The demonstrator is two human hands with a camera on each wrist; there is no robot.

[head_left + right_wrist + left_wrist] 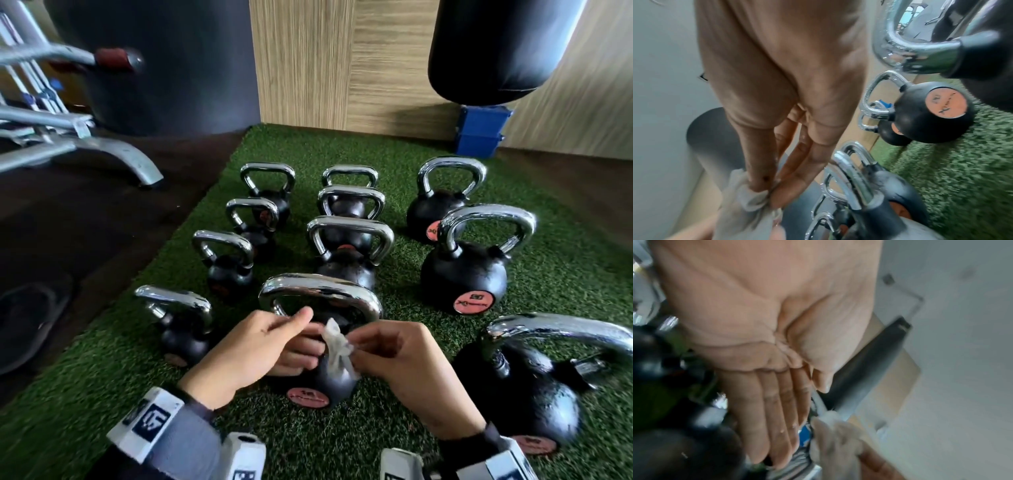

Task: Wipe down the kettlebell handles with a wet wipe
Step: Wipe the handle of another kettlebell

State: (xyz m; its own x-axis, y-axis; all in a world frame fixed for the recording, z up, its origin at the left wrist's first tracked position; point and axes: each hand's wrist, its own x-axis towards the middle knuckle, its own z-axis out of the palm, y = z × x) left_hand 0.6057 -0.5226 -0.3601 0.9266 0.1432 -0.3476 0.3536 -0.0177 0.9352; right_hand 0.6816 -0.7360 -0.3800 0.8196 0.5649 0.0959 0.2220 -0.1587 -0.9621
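Several black kettlebells with chrome handles stand in rows on green turf [342,442]. Both my hands hover in front of the nearest middle kettlebell [329,380], just below its handle [318,291]. My right hand [358,349] [768,193] pinches a crumpled white wet wipe [337,349] [748,194] between thumb and fingers. My left hand [310,330] [789,410] faces it with straight fingers, the tips at the wipe [836,438] and the thumb raised. The wipe hangs clear of the handle.
A large kettlebell [524,394] stands close on the right, a small one [181,335] close on the left. A black punching bag [496,51] hangs at the back right above a blue box [479,133]. A grey machine frame [85,147] stands on the dark floor at left.
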